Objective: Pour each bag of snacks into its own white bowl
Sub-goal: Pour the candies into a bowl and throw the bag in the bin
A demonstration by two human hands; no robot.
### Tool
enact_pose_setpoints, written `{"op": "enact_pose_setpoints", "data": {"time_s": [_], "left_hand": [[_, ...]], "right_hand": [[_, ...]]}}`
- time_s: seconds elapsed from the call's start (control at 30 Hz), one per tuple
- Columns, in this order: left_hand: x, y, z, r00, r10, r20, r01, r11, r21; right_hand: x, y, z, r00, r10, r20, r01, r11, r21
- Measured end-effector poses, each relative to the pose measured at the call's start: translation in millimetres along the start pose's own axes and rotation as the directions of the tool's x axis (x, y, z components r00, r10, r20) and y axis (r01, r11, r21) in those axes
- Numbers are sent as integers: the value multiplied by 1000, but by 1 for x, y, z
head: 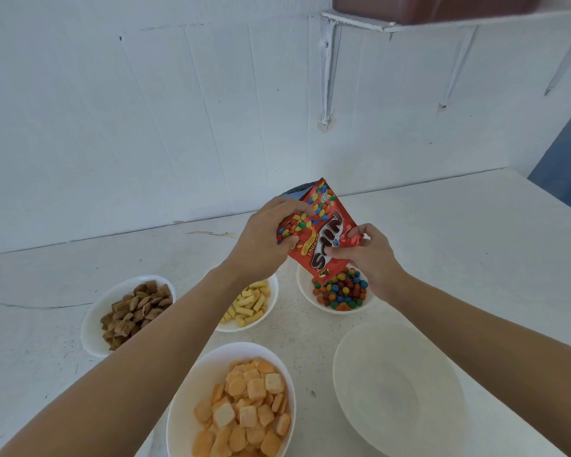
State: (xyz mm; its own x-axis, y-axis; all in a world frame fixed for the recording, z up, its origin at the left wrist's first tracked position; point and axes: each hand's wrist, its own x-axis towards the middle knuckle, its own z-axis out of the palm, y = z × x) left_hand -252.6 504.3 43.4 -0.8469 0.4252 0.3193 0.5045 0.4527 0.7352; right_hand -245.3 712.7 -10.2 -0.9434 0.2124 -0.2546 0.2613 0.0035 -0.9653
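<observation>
Five white bowls are sitting on the bench (459, 245): brown-pillow bowl (93, 331), yellow-stick bowl (267, 316), candy bowl (305, 293), orange-cracker bowl (185, 400), empty bowl (396, 387). One red candy bag (322, 230) is hanging inverted over the candy bowl, left hand (264, 240) gripping its side, right hand (373, 255) pinching its corner. Open bench room is lying far right.

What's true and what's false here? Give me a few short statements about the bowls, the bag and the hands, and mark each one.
1. The left hand and right hand both grip the red candy bag. True.
2. The bag is tipped over the candy bowl. True.
3. All five bowls hold snacks. False: the near right bowl is empty.
4. The orange crackers are in the far left bowl. False: that bowl holds brown pieces; the crackers fill the nearest bowl.
</observation>
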Motion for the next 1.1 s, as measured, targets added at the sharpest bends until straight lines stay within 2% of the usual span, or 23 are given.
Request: {"op": "enact_pose_setpoints", "data": {"time_s": [0.1,0.2,0.3,0.53,0.8,0.9,0.97,1.1], "left_hand": [[1,3,-4,998,8,-55,-10,1000,-30],[4,6,-10,996,-61,-58,57,996,-72],[3,9,-12,994,-107,-26,105,991,-82],[-7,9,-2,994,-100,-46,95,990,-100],[-1,22,-10,993,-73,-98,55,982,-179],[-3,18,-9,984,-130,-122,98,966,-240],[-8,15,-8,970,-190,-149,130,931,-340],[-19,5,-7,939,-309,-149,213,865,-455]], "right_hand": [[-1,-8,0,993,-113,-27,112,993,-49],[-2,-14,2,974,-220,-62,214,974,-79],[-4,-13,4,967,-250,-44,242,960,-144],[-12,0,10,957,-283,-58,256,924,-284],[-7,-16,9,926,-367,-85,345,918,-195],[-7,-9,7,933,-338,-125,326,939,-110],[-7,-4,6,955,-264,-138,260,965,-41],[-6,-3,8,995,-103,2,102,991,84]]}}
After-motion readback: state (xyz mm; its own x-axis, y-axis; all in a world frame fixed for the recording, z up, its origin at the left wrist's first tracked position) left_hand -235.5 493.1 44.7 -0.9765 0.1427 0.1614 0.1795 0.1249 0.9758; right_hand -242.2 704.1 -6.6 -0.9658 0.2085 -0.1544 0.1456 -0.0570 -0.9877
